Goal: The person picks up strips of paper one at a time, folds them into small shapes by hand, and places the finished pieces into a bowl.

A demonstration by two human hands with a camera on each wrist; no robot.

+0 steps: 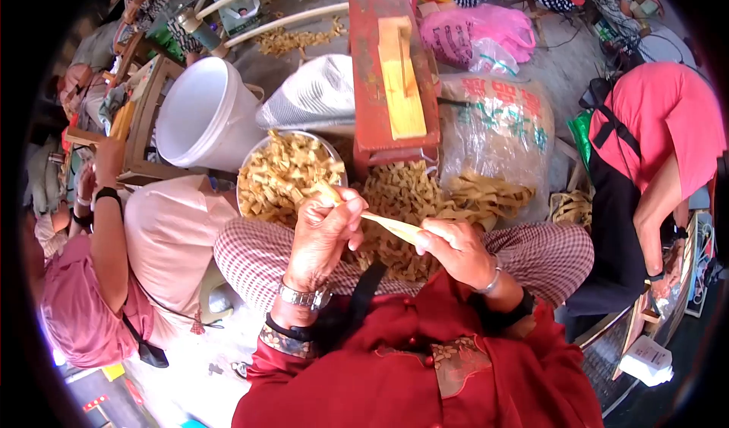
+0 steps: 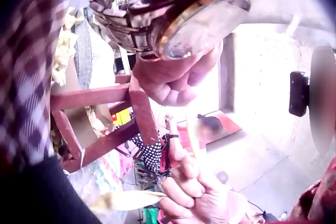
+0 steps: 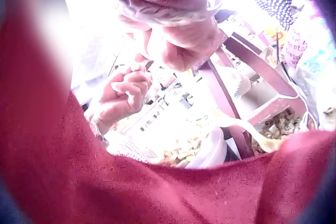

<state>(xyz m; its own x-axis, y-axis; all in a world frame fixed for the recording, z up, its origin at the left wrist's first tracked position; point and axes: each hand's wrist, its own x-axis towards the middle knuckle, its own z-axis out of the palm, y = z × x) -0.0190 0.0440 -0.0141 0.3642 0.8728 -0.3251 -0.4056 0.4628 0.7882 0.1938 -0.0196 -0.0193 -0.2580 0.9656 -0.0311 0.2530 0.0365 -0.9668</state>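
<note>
A pale yellow flat strip [image 1: 395,227] stretches between the two hands above the lap. My left hand [image 1: 325,230] pinches one end between thumb and fingers, a short piece of strip showing above its fingertips. The other side is gripped by my right hand [image 1: 460,252], thumb on top. In the left wrist view a loose tail of strip [image 2: 126,200] sticks out from the right hand [image 2: 197,192]. Beyond the hands, a round white tub [image 1: 338,154] holds many folded yellow pieces. More yellow strips [image 1: 486,196] lie loose in front of the knees.
A red wooden bench [image 1: 364,71] bearing a yellow wooden block [image 1: 405,105] stands straight ahead. Left of it are a white bucket [image 1: 199,113] and a striped sack [image 1: 315,94]; right, a clear plastic bag [image 1: 497,124] and pink bag [image 1: 486,33]. People sit close on both sides.
</note>
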